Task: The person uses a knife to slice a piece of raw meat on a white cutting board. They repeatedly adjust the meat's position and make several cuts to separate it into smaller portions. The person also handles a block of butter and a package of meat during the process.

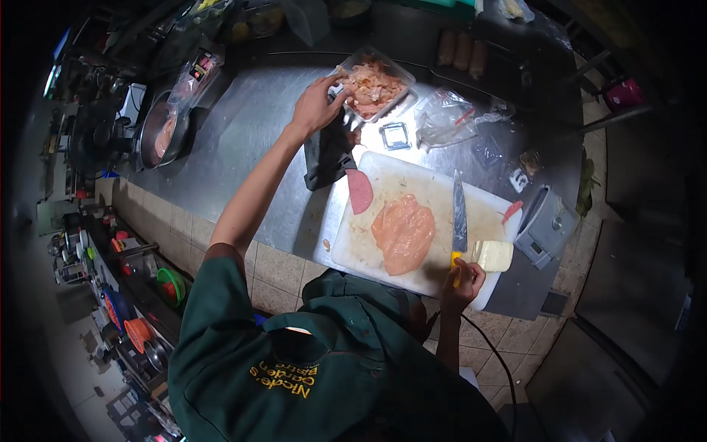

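Observation:
My right hand [464, 282] grips the yellow handle of a kitchen knife [459, 212], whose blade lies over the white cutting board [353, 243] and points away from me. Left of the blade, a flattened piece of raw meat, seemingly chicken [406, 235], is spread on the board. A pink slice of ham [359, 191] lies at the board's left edge. Beside my right hand sits a pale block, probably cheese [492, 256]. My left hand [320, 104] reaches forward, fingers and thumb around the left corner of a clear plastic container [410, 83] filled with raw meat pieces.
A digital kitchen scale [547, 226] stands against the board's right side. Crumpled plastic bags [447, 119] and a small clear lid [395, 136] lie behind it. A dark cloth or bag [326, 157] sits under my left forearm's side; a metal pan [165, 132] is further left.

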Available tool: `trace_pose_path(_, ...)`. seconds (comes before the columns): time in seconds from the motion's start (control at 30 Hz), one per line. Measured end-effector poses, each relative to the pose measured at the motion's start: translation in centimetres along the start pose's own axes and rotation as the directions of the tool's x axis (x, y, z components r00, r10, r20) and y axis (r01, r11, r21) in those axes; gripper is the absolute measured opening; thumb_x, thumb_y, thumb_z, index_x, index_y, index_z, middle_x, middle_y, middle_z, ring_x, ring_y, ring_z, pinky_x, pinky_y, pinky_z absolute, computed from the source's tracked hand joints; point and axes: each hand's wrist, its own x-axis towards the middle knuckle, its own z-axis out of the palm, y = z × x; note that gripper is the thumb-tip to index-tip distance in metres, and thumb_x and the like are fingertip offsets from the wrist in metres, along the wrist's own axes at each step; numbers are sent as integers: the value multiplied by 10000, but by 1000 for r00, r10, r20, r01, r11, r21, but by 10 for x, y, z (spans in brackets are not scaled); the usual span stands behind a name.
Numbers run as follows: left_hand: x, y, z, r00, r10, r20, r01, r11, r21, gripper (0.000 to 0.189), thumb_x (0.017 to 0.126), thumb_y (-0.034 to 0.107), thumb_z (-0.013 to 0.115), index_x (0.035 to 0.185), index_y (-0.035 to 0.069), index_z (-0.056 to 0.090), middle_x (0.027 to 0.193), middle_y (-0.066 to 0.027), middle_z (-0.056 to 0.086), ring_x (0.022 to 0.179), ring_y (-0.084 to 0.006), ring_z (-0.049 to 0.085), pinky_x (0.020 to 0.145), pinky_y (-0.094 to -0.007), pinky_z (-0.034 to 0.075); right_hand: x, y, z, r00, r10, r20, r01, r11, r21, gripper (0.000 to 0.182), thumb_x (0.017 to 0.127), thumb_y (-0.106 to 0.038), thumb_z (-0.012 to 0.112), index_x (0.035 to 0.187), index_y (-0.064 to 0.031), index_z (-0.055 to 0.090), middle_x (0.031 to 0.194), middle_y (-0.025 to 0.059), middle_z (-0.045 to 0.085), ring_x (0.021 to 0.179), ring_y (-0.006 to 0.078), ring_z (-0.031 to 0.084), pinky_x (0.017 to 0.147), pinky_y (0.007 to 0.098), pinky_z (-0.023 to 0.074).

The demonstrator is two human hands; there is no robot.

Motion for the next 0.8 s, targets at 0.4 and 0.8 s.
trace_pose_path(0.4, 26, 11, 47, 997, -21, 78, 3, 977, 214, 311, 802, 391, 797, 906, 106, 729, 936, -69, 733, 914, -281, 709, 861, -443, 519, 17, -51, 15, 908, -227, 353, 172, 968, 182, 148, 882, -2, 646, 997, -65, 715, 922, 155, 640, 885, 329, 634, 786, 412, 532)
trace_pose_path(0.8, 29, 28, 42, 996, 28, -83, -22, 997, 77, 403, 801, 339, 813, 1136, 125, 744, 1023, -83, 754, 902, -306, 730, 812, -409, 580, 19, -32, 29, 865, -227, 447, 111, 956, 271, 291, 835, 36, 659, 1087, -106, 688, 997, 110, 649, 909, 285, 631, 771, 380, 516)
